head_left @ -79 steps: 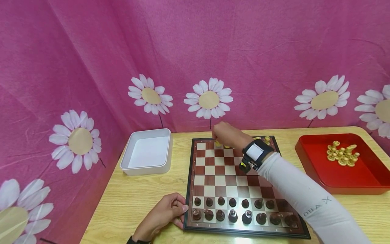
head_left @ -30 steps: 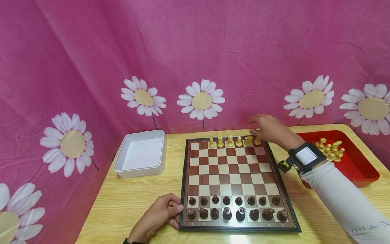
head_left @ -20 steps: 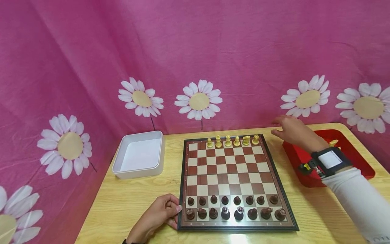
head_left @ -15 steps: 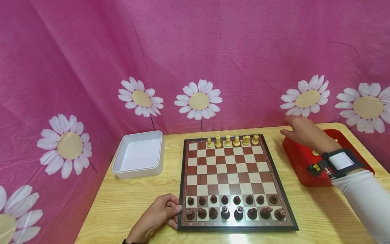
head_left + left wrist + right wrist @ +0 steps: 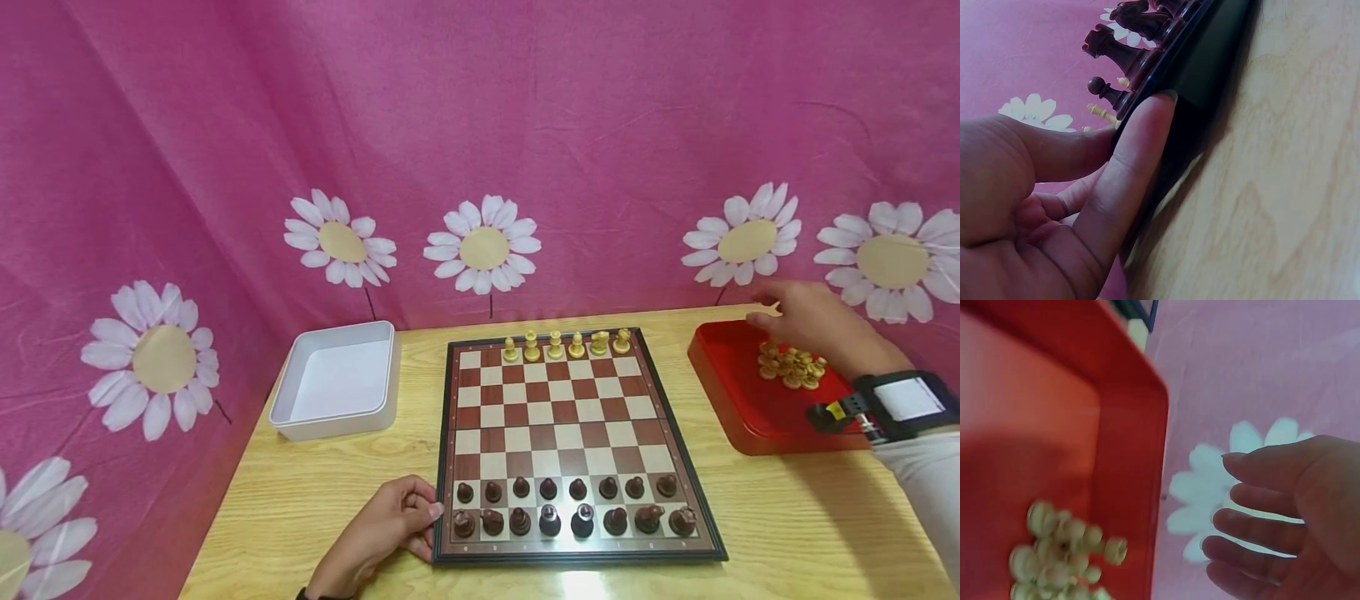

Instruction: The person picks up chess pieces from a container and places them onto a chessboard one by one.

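Currently, the left hand (image 5: 393, 521) is holding the near-left edge of the chessboard (image 5: 551, 437): its fingers are curling in, with thumb and finger bearing on the black border, presumably to stop the board sliding on the table (image 5: 300, 492). The right hand (image 5: 813, 321) is hovering at the far side of the red tray (image 5: 722, 400). Its fingers are bending loosely, the thumb is standing apart, and it is gripping nothing.

Loose pale pieces (image 5: 798, 371) are lying heaped in this tray, which is sitting right of the board, probably for easy reach by the right hand. Their long axes are running in mixed directions; in the right wrist view one crowned top is seemingly facing the tray wall, and others are overlapping too closely to read.

Six standing pale pieces (image 5: 555, 346) are occupying the farthest row from its right end, long axes vertical. Sixteen dark pieces (image 5: 615, 521) are standing upright in the two nearest rows, pawns forming the inner row, apparently following chess order. One dark knight (image 5: 648, 518) near the right end is seemingly pointing its head rightward.

A white tray (image 5: 333, 375) is resting left of the board, apart from it, probably leaving room for the left hand.
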A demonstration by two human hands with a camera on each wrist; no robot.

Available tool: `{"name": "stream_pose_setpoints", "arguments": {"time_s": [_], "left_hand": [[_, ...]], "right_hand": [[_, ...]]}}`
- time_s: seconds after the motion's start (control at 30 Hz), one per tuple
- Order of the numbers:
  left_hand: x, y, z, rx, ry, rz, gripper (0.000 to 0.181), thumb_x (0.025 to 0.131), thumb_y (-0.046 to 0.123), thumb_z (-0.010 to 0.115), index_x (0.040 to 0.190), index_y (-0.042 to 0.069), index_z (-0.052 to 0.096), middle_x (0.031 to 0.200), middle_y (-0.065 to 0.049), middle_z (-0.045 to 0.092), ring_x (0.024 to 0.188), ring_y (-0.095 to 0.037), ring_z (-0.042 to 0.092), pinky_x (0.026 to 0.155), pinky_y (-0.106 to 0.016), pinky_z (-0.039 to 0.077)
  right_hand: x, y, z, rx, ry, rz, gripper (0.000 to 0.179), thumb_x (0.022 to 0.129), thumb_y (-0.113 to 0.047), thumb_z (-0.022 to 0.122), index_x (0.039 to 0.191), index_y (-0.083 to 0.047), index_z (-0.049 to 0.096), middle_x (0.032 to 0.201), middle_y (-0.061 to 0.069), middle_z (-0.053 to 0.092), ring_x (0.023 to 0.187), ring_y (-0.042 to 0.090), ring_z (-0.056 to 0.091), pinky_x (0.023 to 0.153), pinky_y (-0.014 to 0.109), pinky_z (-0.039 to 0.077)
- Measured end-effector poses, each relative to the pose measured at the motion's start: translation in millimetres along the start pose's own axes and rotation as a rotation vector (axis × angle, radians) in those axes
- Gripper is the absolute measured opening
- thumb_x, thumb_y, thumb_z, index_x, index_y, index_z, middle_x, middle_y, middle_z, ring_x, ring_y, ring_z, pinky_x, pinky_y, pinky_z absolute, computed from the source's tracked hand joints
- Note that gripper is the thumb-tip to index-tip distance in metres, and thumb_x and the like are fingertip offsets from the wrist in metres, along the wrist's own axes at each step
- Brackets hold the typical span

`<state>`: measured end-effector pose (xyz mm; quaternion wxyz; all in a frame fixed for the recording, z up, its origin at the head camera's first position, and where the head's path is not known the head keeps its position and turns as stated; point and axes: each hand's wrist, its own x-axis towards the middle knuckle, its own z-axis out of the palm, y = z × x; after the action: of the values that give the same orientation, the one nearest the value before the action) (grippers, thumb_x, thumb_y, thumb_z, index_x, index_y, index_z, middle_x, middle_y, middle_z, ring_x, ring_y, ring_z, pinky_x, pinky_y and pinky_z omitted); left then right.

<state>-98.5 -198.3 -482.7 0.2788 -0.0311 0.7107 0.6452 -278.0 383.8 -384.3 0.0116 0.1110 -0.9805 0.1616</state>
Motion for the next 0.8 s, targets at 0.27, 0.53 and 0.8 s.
{"name": "stream_pose_setpoints", "arguments": {"time_s": [0.27,0.53,0.8], "left_hand": [[-1.7,0.0,-1.5,0.016,0.012,-0.006,0.019,0.100,0.005,0.065,0.111,-0.006,0.054,0.084,-0.005,0.062,0.066,-0.014,0.067,0.057,-0.030,0.065],[-0.6,-1.1,-1.4,0.003,0.017,-0.014,0.019,0.100,0.005,0.065,0.112,-0.006,0.055,0.085,-0.005,0.063,0.066,-0.014,0.068,0.058,-0.030,0.066],[-0.3,0.2,-1.5,0.003,0.018,-0.015,0.019,0.100,0.005,0.065,0.111,-0.006,0.054,0.084,-0.006,0.063,0.066,-0.014,0.068,0.058,-0.030,0.066]], "right_hand": [[-4.5,31.7,-1.9,-0.070,-0.069,0.033,0.042,0.093,-0.013,0.072,0.118,0.019,0.063,0.107,0.039,0.068,0.089,0.048,0.067,0.083,0.066,0.058],[-6.8,46.7,-3.3,-0.085,-0.140,0.062,0.032,0.089,-0.008,0.072,0.107,0.018,0.068,0.095,0.033,0.071,0.074,0.032,0.063,0.068,0.051,0.060],[-7.7,51.3,0.2,-0.097,-0.200,0.078,0.019,0.085,0.003,0.065,0.100,0.014,0.071,0.078,0.018,0.067,0.066,0.025,0.053,0.057,0.033,0.051]]}}
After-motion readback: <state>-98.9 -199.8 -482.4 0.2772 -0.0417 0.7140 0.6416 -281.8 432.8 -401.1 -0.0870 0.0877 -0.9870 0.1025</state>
